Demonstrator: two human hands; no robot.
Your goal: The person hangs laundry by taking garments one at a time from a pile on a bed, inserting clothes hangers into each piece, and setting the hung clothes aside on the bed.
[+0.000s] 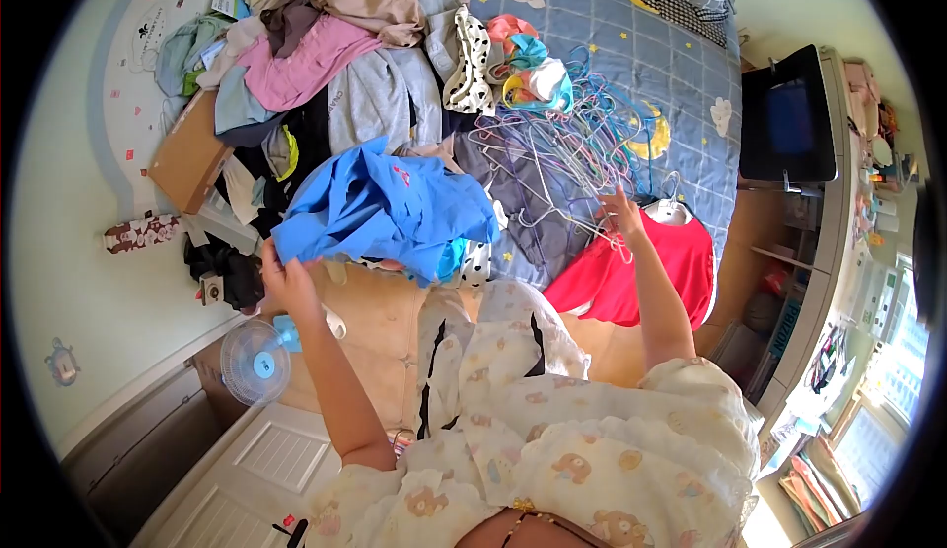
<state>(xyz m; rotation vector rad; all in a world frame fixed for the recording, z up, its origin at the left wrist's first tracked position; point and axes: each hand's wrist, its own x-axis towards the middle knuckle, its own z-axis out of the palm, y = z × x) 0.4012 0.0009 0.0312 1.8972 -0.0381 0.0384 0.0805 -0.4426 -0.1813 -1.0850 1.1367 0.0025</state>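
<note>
Bear-print clothing (552, 430) | blue garment (395, 203), crumpled | left fingers (269, 254) holding edge | right fingers (619, 199) spread beside hangers (592, 139)

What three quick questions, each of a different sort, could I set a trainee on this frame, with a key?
1. Multiple choice: what is the left hand holding?
A) the pink garment
B) the blue garment
C) the fan

2. True or false: the right hand is at the edge of the tangled hangers.

3. Fill in the gap: the mainly ____ garment shows on both sides of the right forearm.

Key: 1. B; 2. true; 3. red
</note>
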